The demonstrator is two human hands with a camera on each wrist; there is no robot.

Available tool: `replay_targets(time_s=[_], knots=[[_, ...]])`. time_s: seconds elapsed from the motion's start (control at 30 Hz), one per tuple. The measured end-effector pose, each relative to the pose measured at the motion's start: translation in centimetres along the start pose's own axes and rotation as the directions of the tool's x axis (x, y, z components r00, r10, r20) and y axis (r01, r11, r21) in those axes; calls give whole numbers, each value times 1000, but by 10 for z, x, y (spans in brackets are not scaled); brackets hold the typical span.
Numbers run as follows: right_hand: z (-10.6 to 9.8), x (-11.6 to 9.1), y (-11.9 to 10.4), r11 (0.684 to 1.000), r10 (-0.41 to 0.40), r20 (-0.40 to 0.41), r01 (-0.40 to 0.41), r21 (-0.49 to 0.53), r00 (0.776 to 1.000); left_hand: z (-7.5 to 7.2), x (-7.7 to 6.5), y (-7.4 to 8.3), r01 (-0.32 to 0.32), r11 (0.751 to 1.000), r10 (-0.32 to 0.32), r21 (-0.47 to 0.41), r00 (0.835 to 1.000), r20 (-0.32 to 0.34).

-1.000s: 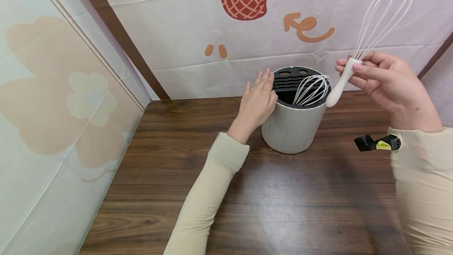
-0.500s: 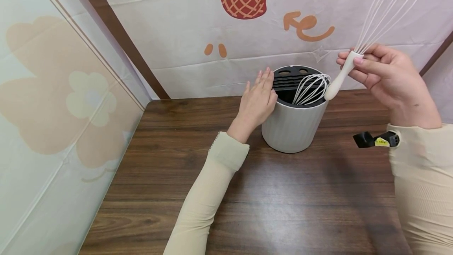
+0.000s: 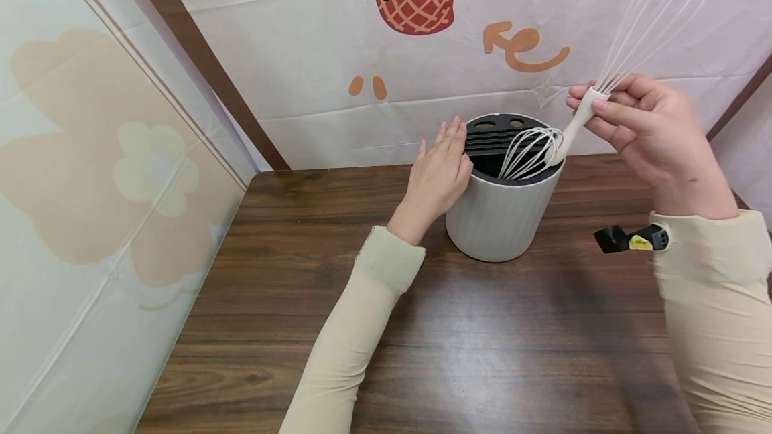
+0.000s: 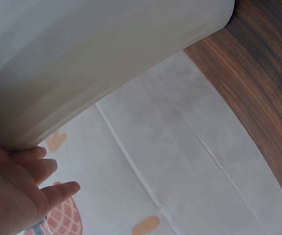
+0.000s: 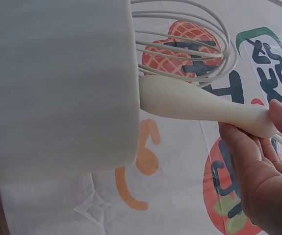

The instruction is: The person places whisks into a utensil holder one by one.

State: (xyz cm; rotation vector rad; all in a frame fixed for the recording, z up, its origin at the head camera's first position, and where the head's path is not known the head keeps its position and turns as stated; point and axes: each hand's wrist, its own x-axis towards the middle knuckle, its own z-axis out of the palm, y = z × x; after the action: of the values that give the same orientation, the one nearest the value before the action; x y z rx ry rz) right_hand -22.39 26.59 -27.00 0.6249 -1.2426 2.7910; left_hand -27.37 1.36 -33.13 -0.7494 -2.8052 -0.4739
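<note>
A white whisk (image 3: 573, 129) is pinched near the top of its handle by my right hand (image 3: 657, 132), wires pointing up and to the right. Its handle end overlaps the right rim of a ribbed white utensil holder (image 3: 500, 220) with a black slotted insert. Inside the holder stands a second whisk (image 3: 531, 153), its wire loops showing above the rim. My left hand (image 3: 440, 169) rests with fairly straight fingers against the holder's left side. In the right wrist view the held whisk's handle (image 5: 190, 100) reaches the holder's edge, below the other whisk's wires (image 5: 199, 49).
The holder stands on a dark wooden table (image 3: 289, 286), close to a printed white cloth (image 3: 313, 39) hanging behind. A flowered panel (image 3: 120, 186) runs along the left table edge. A small black device (image 3: 633, 240) sits on the right wrist.
The held whisk and my right hand first rose a little, then shifted left, bringing the handle end over the holder's rim. My left hand and the holder stayed in place.
</note>
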Motion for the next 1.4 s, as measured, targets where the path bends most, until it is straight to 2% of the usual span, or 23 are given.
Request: replay_targets(time_s=[0.23,0.47,0.67,1.4], knots=[[0,1,4,1000,11,-16,-11,-15,1000,0,0,0,3,1000,-3,0,1000,-1],[0,1,9,994,44,-42,-47,-96,998,1,0,0,2,1000,-2,-10,1000,-7],[2,2,17,988,40,-9,-41,-152,999,1,-1,0,1,1000,-1,-7,1000,-5],[-2,2,28,968,57,-61,-70,-241,997,0,0,0,3,1000,-3,-6,1000,2]])
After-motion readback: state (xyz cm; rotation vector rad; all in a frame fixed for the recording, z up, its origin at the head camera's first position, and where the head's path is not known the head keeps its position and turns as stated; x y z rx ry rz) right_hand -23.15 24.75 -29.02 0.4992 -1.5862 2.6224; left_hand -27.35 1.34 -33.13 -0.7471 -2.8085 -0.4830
